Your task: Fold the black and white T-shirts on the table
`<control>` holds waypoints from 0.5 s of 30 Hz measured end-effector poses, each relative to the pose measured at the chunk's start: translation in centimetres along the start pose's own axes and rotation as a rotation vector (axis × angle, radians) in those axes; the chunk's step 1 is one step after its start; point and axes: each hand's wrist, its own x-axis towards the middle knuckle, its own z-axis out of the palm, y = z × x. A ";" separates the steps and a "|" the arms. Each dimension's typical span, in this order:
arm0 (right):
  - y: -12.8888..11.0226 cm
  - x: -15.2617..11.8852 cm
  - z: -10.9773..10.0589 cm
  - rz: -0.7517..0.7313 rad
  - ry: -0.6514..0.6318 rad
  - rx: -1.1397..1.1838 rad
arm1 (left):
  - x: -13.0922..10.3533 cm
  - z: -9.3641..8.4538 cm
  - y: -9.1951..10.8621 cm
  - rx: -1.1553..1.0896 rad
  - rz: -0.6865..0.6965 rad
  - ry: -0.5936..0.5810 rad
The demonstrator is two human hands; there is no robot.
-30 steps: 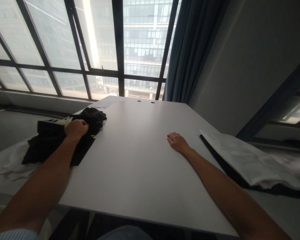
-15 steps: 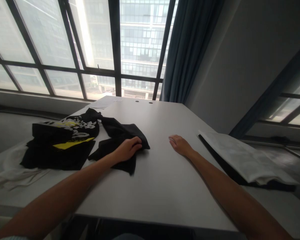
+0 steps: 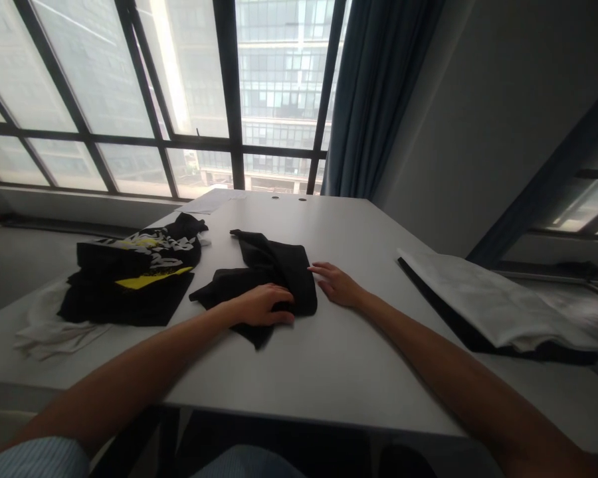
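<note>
A crumpled black garment [image 3: 246, 282] lies on the white table in front of me, its right part spread into a rounded flap. My left hand [image 3: 265, 305] rests on its near side, the thumb apart from the fingers. At the flap's right edge is my right hand [image 3: 339, 285], fingers stretched out to the left; the fingertips are at or just touching the cloth. To the left sits a heap with a black shirt [image 3: 129, 292] printed in white and yellow. A white cloth [image 3: 54, 328] pokes out from under that shirt.
On the right side of the table [image 3: 349, 372] a folded white cloth [image 3: 483, 299] lies over a black one [image 3: 458, 332]. Paper [image 3: 212, 201] lies at the far left end. Windows and a blue curtain [image 3: 373, 99] stand behind the table.
The black garment has shifted right, away from the heap, and its right flap is laid out wider. My left hand has loosened its fingers on it. My right hand has moved left to its edge.
</note>
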 end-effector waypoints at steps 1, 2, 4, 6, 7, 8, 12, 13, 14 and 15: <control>-0.3 0.1 0.1 -0.017 0.003 0.014 | -0.1 -0.1 0.1 0.000 0.011 -0.007; -0.5 0.2 0.2 -0.031 0.004 0.026 | -0.1 -0.3 0.1 -0.005 0.024 -0.019; -0.8 0.5 0.4 -0.051 0.004 0.042 | -0.5 -0.9 -0.2 -0.011 0.037 -0.049; -1.0 0.6 0.5 -0.063 0.003 0.053 | -1.1 -1.9 -0.9 0.002 0.000 -0.098; -1.0 0.7 0.6 -0.062 0.007 0.065 | -1.6 -2.6 -1.4 0.013 -0.038 -0.133; -1.0 0.7 0.5 -0.047 0.013 0.082 | -2.1 -3.3 -2.0 0.026 -0.083 -0.171; -0.2 0.9 -0.9 0.221 0.125 0.122 | -5.0 -6.3 -4.6 0.087 -0.284 -0.306; 0.1 1.0 -1.6 0.315 0.189 0.108 | -5.6 -6.9 -5.1 0.099 -0.329 -0.326; 0.4 1.0 -2.4 0.394 0.266 0.089 | -6.0 -7.2 -5.4 0.107 -0.367 -0.331; 0.7 1.1 -3.3 0.446 0.347 0.077 | -6.1 -7.4 -5.5 0.110 -0.392 -0.319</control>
